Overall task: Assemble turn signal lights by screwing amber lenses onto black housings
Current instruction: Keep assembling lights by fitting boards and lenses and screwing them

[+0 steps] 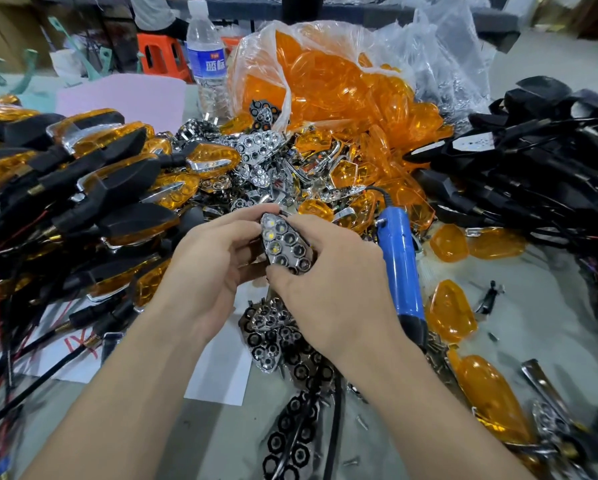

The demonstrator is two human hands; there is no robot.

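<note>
In the middle of the head view, both hands hold one unfinished turn signal [285, 247]: a black housing with a chrome honeycomb reflector facing up. My left hand [209, 268] grips it from the left and underneath. My right hand [328, 282] pinches the reflector from the right, fingers along its edge and thumb at its lower tip. No amber lens is on it. Loose amber lenses [449, 311] lie to the right. A blue electric screwdriver [403, 268] lies just right of my right hand.
Finished amber-and-black signals [93, 188] are stacked at left. A plastic bag of amber lenses [335, 77] stands behind, a water bottle [205, 57] beside it. Black housings with wires [532, 168] pile up at right. Chrome reflectors [273, 337] and loose screws lie under my wrists.
</note>
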